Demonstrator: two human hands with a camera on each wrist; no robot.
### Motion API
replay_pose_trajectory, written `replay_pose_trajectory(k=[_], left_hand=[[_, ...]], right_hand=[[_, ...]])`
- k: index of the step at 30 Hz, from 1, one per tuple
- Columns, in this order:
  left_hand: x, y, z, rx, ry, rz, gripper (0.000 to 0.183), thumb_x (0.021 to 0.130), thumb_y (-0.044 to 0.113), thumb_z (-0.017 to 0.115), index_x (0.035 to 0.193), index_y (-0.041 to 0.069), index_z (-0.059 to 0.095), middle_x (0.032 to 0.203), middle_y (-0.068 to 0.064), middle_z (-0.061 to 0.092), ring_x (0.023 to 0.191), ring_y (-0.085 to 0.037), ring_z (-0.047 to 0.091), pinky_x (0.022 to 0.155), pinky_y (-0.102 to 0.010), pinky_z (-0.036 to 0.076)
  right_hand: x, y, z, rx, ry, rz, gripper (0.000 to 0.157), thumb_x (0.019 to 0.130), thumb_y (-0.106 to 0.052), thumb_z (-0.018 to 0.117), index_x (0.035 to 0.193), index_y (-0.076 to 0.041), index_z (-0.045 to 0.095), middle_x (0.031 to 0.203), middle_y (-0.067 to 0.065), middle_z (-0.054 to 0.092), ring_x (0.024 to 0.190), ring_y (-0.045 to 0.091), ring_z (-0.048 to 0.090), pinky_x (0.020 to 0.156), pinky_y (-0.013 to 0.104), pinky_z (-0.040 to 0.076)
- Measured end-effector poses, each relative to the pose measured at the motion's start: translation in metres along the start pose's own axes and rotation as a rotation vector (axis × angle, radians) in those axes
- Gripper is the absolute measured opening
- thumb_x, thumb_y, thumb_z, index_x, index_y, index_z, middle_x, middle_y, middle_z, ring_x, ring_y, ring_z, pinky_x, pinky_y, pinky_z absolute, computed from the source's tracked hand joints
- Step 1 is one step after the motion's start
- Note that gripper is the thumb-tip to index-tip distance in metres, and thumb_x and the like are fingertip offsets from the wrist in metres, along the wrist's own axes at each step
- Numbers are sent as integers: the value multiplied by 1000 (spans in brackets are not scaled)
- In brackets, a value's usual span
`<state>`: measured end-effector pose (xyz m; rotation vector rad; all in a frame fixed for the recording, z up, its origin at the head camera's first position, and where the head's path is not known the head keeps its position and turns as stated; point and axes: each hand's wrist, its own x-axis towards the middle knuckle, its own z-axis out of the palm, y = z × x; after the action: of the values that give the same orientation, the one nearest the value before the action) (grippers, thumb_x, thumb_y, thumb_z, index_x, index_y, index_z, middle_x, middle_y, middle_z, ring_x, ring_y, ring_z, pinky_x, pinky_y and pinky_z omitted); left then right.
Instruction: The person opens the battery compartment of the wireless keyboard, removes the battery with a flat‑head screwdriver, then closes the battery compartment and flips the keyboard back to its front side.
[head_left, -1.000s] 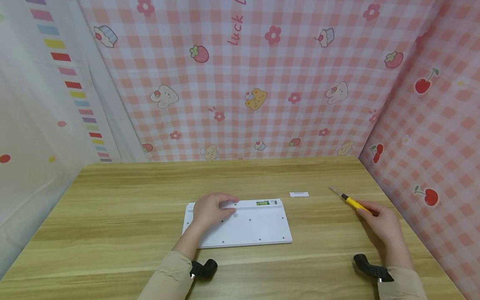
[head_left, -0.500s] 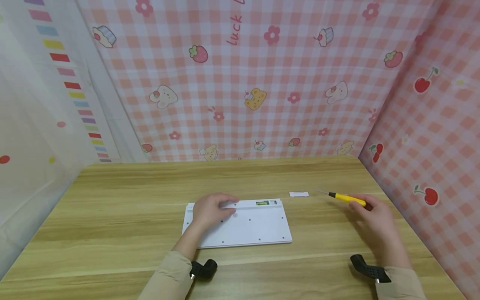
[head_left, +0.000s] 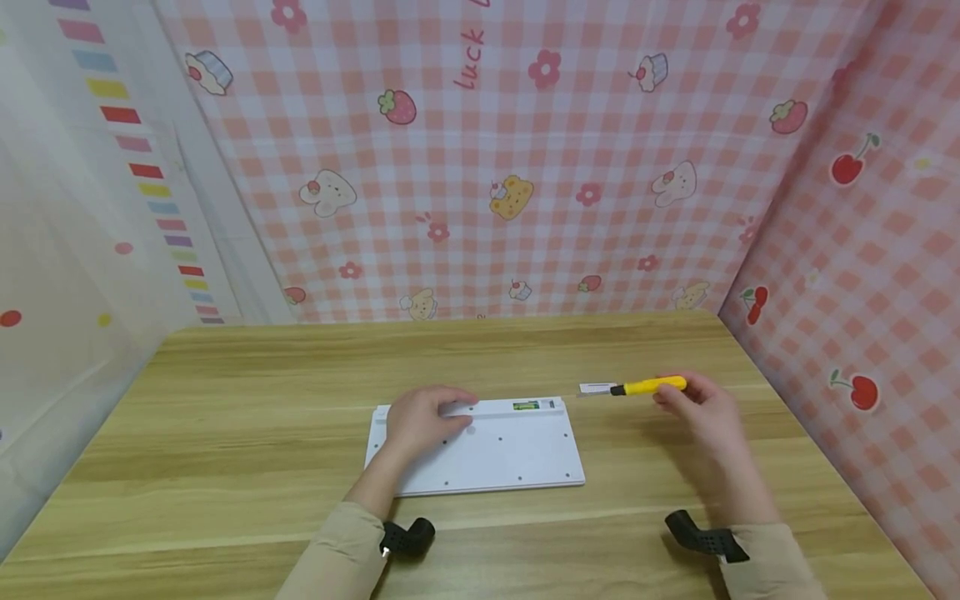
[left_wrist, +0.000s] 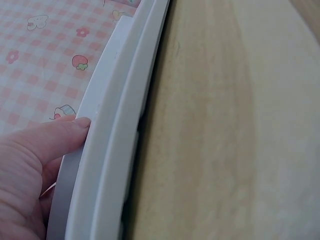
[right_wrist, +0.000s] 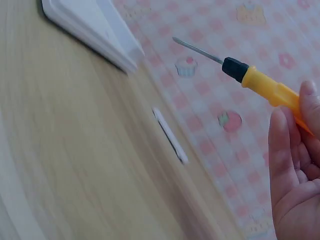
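A white keyboard (head_left: 517, 457) lies underside up on the table, small dark screw spots dotting its back. At the right end of its raised bar, an uncovered compartment shows a green battery (head_left: 526, 406). My left hand (head_left: 422, 423) grips the left part of that bar, thumb on the near side in the left wrist view (left_wrist: 45, 145), other fingers mostly hidden behind. My right hand (head_left: 705, 408) holds a yellow screwdriver (right_wrist: 265, 87) by its handle, the bare metal shaft pointing left. Just right of the keyboard lies a small white battery cover (right_wrist: 170, 136), which the screwdriver's shaft partly overlaps in the head view.
The wood-grain table (head_left: 225, 467) reaches back to a pink checked cloth (head_left: 480, 167) hung behind it. Another checked cloth (head_left: 892, 275) borders the right side, a pale curtain (head_left: 67, 250) the left. A black wrist mount (head_left: 408, 537) sits on each forearm.
My right hand has moved left with the screwdriver, which has swung from slanting to nearly level, its tip now by the battery cover. The left hand and keyboard have stayed put.
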<state>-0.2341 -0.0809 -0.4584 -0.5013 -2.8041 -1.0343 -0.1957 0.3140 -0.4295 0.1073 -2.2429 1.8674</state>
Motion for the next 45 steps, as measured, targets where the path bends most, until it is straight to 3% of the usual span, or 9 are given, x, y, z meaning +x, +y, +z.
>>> replay_pose_trajectory(k=[5,9,13,20,28,36,42,45], left_hand=[[0,1,-1,-2,2,1,24,81,28,82,104,31,77,114,10,71,111,-19,64,96,-45,45],[0,1,-1,-1,-1,-1,24,81,28,82,104,32,77,114,10,71,112,-19,64,96,-45,44],[0,0,0,4,-4,1,24,81,28,82,104,32,77,114,10,71,112,-19,64,96,-45,44],[1,0,0,-3,-5,3,24,81,28,82,104,31,77,114,9,71,111,-20,64,96,-45,45],[1,0,0,-1,-7,8,24,81,28,82,105,30,77,115,8,71,112,-20,64,97,-45,44],[1,0,-1,-3,-9,-2,24,82,28,82,105,31,77,116,8,71,113,-20,63,98,-45,44],[1,0,0,-5,-8,3,24,81,28,82,105,31,77,115,8,71,112,-20,64,98,-45,44],[1,0,0,-6,-8,3,24,81,28,82,105,31,77,115,8,71,112,-20,64,98,-46,44]], right_hand=[[6,-3,17,185,-74,-69,27,98,-2,58,115,19,54,98,-2,69,87,9,69,78,23,56],[12,-5,31,238,-132,-108,36,101,-2,53,119,26,42,104,1,70,93,11,69,81,27,56],[18,-10,46,184,-131,-112,33,101,-4,54,118,23,46,106,7,68,93,11,69,81,28,56],[28,-17,71,35,-143,-157,20,100,1,55,113,15,54,110,36,59,90,9,67,79,28,57],[30,-22,83,-27,-124,-166,16,97,3,59,110,12,58,105,30,62,87,9,67,76,28,58],[29,-37,90,-182,-128,-176,19,94,-1,64,112,7,64,102,22,65,83,15,68,73,26,58],[30,-42,98,-227,-150,-167,20,95,-4,65,114,1,66,102,18,66,86,26,67,74,36,59],[32,-41,103,-248,-171,-168,20,96,-8,66,115,-4,67,101,14,66,86,25,66,76,42,59]])
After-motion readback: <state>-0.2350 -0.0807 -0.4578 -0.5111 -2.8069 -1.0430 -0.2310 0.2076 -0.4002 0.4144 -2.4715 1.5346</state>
